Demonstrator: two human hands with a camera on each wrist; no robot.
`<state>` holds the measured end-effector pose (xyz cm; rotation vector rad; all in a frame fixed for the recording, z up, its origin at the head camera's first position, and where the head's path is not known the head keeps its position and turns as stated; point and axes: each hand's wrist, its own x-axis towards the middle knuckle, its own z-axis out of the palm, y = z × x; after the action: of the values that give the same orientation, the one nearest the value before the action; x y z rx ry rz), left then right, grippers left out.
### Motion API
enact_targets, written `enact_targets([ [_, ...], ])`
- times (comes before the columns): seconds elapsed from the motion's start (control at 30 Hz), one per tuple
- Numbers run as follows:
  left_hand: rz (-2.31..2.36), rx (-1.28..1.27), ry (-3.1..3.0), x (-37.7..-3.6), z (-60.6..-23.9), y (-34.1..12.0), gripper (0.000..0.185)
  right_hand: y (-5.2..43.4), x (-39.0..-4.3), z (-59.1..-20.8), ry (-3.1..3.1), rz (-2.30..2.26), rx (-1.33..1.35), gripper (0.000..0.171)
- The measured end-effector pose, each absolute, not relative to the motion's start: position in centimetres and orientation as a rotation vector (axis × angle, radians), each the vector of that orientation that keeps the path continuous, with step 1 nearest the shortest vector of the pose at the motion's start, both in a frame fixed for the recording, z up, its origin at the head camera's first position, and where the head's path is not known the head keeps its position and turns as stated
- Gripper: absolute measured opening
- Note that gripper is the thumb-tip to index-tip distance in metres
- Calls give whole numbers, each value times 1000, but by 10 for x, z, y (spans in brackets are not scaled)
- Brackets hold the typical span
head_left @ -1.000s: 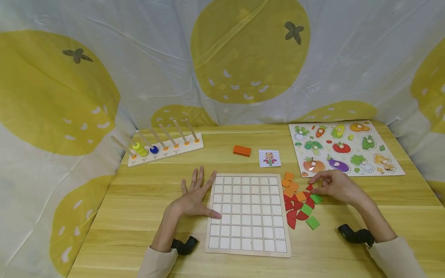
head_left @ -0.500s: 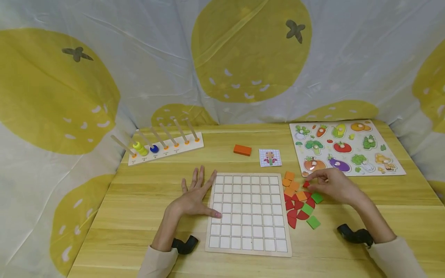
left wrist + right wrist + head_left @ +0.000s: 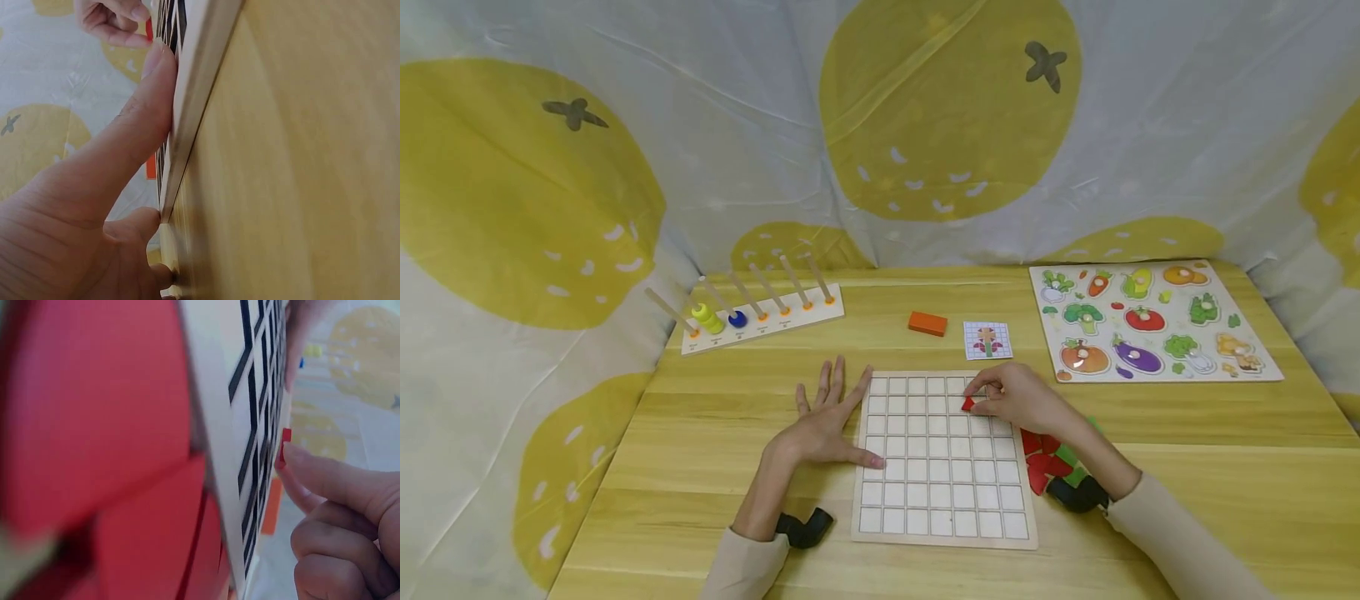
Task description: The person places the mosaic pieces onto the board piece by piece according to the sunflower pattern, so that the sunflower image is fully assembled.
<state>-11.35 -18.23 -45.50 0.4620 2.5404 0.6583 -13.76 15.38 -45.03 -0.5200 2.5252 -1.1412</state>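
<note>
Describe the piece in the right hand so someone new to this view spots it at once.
Find the large gridded wooden board on the wooden table. Over its far right part, the right hand pinches a small red piece. The other red pieces in view lie in a pile beside the board's right edge; only this one is held.

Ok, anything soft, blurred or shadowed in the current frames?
Right wrist view: the close red pieces are badly out of focus, the right hand clearer. Left wrist view: the table looks soft, with a shadow beside the board near the fingers of the left hand. Head view: evenly lit, no strong glare across the board.
</note>
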Motion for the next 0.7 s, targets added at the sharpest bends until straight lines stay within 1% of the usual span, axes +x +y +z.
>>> enact_targets([
  [0.13,580,433,2543,-114,-449,-179,135,140,-141,-452,2491,-1159,-512,12],
  [0.27,570,432,2546,-114,-448,-178,135,138,-143,-452,2474,-1189,-532,15],
  [0.57,726,502,2565,-116,-472,-189,140,143,-148,-450,2390,-1223,-475,17],
  [0.7,723,498,2565,-116,-471,-188,140,141,-151,-448,2367,-1195,-472,15],
])
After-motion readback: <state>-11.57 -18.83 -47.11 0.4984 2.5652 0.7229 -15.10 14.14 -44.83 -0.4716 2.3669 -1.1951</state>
